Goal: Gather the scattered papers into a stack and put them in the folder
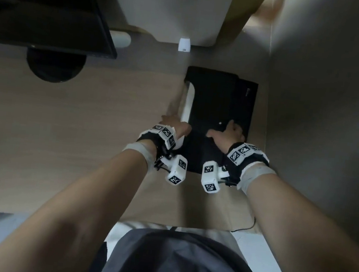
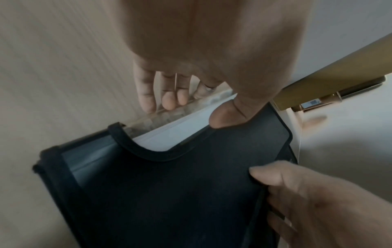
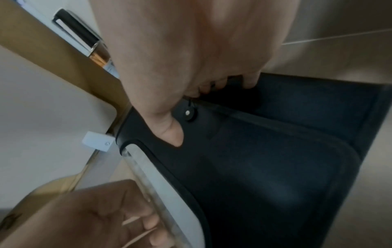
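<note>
A black folder [image 1: 219, 104] lies flat on the wooden desk [image 1: 60, 131], its opening facing left. A white stack of papers [image 1: 189, 100] sits inside, with its edge showing in the curved cut-out [image 2: 180, 135]. My left hand [image 1: 171, 121] is at that opening: its fairly straight fingers [image 2: 169, 100] touch the papers' outer edge and its thumb [image 2: 224, 117] rests on the black cover. My right hand [image 1: 229, 131] grips the folder's near right part, thumb [image 3: 169, 132] on the cover and fingers [image 3: 250, 82] curled over an inner edge beside a round button clasp [image 3: 187, 114].
A dark monitor [image 1: 49, 4] with a round base [image 1: 55, 67] stands at the back left. A small white device [image 1: 184, 44] sits behind the folder. A grey wall [image 1: 328, 87] runs close along the folder's right side. A thin cable [image 1: 246, 228] hangs at the desk's front edge.
</note>
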